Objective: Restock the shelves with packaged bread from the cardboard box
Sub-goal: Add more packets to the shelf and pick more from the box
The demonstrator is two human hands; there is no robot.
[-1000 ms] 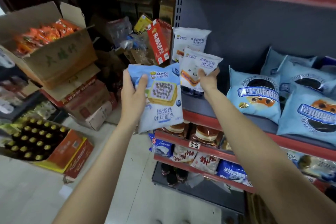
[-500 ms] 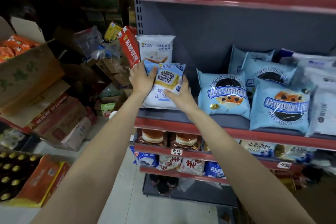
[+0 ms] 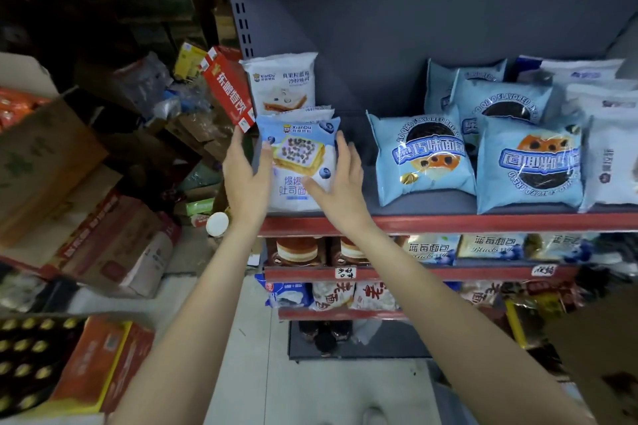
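A pale blue bread packet (image 3: 299, 166) with a picture of a toast slice stands upright at the left end of the grey shelf (image 3: 414, 207). It leans on white packets of the same brand (image 3: 281, 83) behind it. My left hand (image 3: 245, 179) lies flat along its left edge, thumb touching the front. My right hand (image 3: 340, 183) is at its right edge, fingers spread, thumb across the lower front. Neither hand is closed around it. An open cardboard box (image 3: 45, 155) with orange packets sits at the far left.
Light blue round bread packets (image 3: 423, 159) fill the shelf's right side, with a bare gap beside my right hand. A red carton (image 3: 229, 90) leans by the shelf's left post. Lower shelves (image 3: 345, 272) hold cakes and bread. Stacked cartons and a bottle crate (image 3: 31, 355) crowd the floor at left.
A second ago each hand carried a packet in the air. Both packets now stand on the shelf, and my fingers have loosened from the blue one, the left hand sliding down and back.
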